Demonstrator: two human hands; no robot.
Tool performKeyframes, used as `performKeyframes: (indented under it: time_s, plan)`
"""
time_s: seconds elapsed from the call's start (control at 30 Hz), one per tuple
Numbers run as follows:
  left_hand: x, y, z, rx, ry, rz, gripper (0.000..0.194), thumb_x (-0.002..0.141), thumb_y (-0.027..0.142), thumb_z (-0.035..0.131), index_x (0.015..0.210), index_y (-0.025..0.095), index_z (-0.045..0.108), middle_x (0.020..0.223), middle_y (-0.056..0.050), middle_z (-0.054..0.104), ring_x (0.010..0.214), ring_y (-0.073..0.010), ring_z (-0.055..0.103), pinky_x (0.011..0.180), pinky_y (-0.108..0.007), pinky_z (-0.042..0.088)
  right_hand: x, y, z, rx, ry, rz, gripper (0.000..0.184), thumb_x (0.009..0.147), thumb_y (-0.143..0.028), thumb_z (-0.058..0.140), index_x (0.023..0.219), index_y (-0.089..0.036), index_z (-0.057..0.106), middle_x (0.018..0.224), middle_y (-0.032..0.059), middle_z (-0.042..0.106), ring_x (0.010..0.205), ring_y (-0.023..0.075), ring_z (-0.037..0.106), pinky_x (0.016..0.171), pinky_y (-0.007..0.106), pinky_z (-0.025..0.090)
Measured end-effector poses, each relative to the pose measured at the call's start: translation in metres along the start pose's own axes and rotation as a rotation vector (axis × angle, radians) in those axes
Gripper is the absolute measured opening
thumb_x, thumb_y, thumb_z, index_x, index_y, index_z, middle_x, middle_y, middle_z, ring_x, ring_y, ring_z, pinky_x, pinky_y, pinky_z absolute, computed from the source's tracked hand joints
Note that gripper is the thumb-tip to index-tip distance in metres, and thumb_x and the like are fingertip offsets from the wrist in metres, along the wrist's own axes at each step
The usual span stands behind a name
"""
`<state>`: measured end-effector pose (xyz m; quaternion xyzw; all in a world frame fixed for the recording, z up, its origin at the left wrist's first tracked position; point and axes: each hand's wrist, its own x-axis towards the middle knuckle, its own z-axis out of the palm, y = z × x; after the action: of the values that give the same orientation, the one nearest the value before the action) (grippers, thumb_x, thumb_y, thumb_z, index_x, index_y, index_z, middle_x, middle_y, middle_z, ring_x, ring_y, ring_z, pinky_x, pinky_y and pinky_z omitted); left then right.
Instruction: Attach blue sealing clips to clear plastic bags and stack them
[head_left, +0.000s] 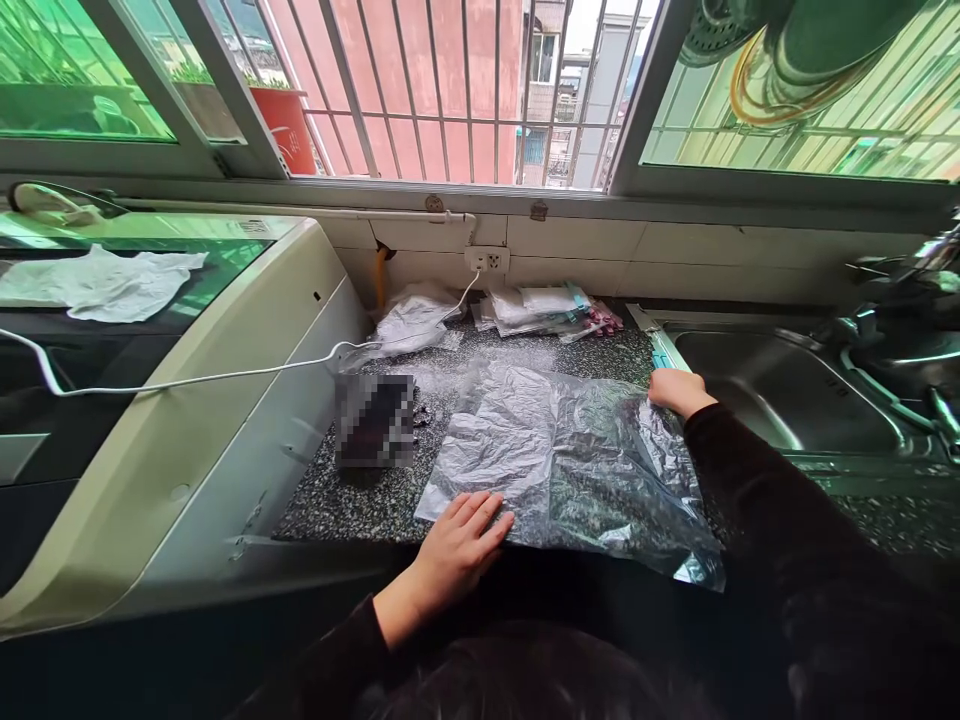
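Note:
A large clear plastic bag point(592, 460), wrinkled and lying flat, covers much of the speckled dark countertop. Its front right corner hangs past the counter's front edge. My left hand point(463, 540) rests palm down on the bag's front left part, fingers stretched out. At the bag's far right corner, my right hand point(679, 391) is closed with curled fingers on the plastic. Just beyond it lies a white and light-blue strip point(664, 347) along the sink's edge; whether my fingers touch it cannot be seen.
A pixelated dark object point(373, 420) sits left of the bag. Behind are a crumpled white plastic bag point(420, 318) and a stack of clear packets point(536, 308). A white cable point(225, 375) runs from the wall socket point(487, 261) across the washing machine point(300, 300). The steel sink point(787, 385) is at right.

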<state>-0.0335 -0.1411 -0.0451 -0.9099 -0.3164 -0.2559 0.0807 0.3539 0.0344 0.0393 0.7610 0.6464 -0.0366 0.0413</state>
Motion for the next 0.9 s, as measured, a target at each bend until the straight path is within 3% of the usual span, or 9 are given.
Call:
performKeyframes:
  time_s: [0.1, 0.2, 0.33, 0.47, 0.63, 0.77, 0.9]
  plan:
    - [-0.002, -0.006, -0.005, -0.002, 0.007, 0.011, 0.029, 0.082, 0.028, 0.053, 0.109, 0.018, 0.060, 0.113, -0.012, 0.062, 0.106, -0.0241, 0.054, 0.090, -0.040, 0.043, 0.009, -0.010, -0.016, -0.038, -0.003, -0.027, 0.007, 0.068, -0.019, 0.061, 0.070, -0.016, 0.067, 0.076, 0.0133, 0.068, 0.079, 0.0269, 0.064, 0.064, 0.033, 0.045]
    - [-0.004, -0.005, -0.010, 0.011, 0.056, -0.023, 0.031, 0.082, 0.033, 0.054, 0.107, 0.016, 0.061, 0.110, -0.013, 0.063, 0.104, -0.0247, 0.055, 0.091, -0.040, 0.042, 0.016, -0.040, -0.021, -0.007, 0.001, -0.183, 0.015, 0.076, -0.022, 0.055, 0.083, -0.018, 0.067, 0.089, 0.0092, 0.069, 0.086, 0.0222, 0.063, 0.072, 0.030, 0.045]
    - [0.008, 0.015, -0.003, -0.008, 0.093, 0.026, 0.037, 0.083, 0.034, 0.054, 0.116, 0.020, 0.057, 0.113, -0.008, 0.063, 0.105, -0.0215, 0.055, 0.097, -0.038, 0.038, 0.024, -0.091, -0.010, 0.054, 0.004, -0.361, 0.021, 0.079, -0.023, 0.053, 0.095, -0.018, 0.066, 0.101, 0.0067, 0.067, 0.095, 0.0178, 0.060, 0.081, 0.023, 0.043]
    - [0.021, 0.036, 0.016, -0.017, 0.074, 0.027, 0.038, 0.085, 0.031, 0.049, 0.121, 0.020, 0.053, 0.122, -0.006, 0.059, 0.110, -0.0186, 0.053, 0.098, -0.033, 0.037, 0.034, -0.122, 0.002, 0.088, 0.000, -0.398, 0.030, 0.072, -0.028, 0.063, 0.100, -0.017, 0.064, 0.106, 0.0099, 0.065, 0.096, 0.0205, 0.060, 0.078, 0.024, 0.043]
    - [0.010, 0.040, 0.028, -0.030, 0.191, -0.013, 0.030, 0.087, 0.017, 0.042, 0.111, 0.018, 0.060, 0.112, -0.004, 0.066, 0.107, -0.0171, 0.054, 0.099, -0.033, 0.034, 0.039, -0.123, 0.008, 0.132, -0.051, -0.393, 0.018, 0.070, -0.025, 0.065, 0.086, -0.017, 0.067, 0.086, 0.0060, 0.069, 0.077, 0.0165, 0.061, 0.064, 0.022, 0.042]
    - [0.000, 0.034, 0.020, -0.044, 0.220, -0.024, 0.030, 0.087, 0.013, 0.041, 0.109, 0.017, 0.061, 0.105, -0.005, 0.068, 0.103, -0.0173, 0.055, 0.096, -0.034, 0.036, 0.036, -0.117, 0.012, 0.186, -0.072, -0.425, 0.005, 0.070, -0.020, 0.063, 0.073, -0.017, 0.066, 0.077, 0.0027, 0.068, 0.072, 0.0139, 0.059, 0.063, 0.020, 0.040]
    - [0.002, 0.031, 0.013, -0.016, 0.248, -0.078, 0.027, 0.084, 0.017, 0.049, 0.109, 0.015, 0.060, 0.097, -0.009, 0.067, 0.092, -0.0185, 0.057, 0.087, -0.035, 0.041, 0.029, -0.115, 0.014, 0.265, -0.068, -0.446, 0.004, 0.071, -0.017, 0.060, 0.070, -0.015, 0.064, 0.072, 0.0024, 0.067, 0.069, 0.0126, 0.057, 0.063, 0.020, 0.039]
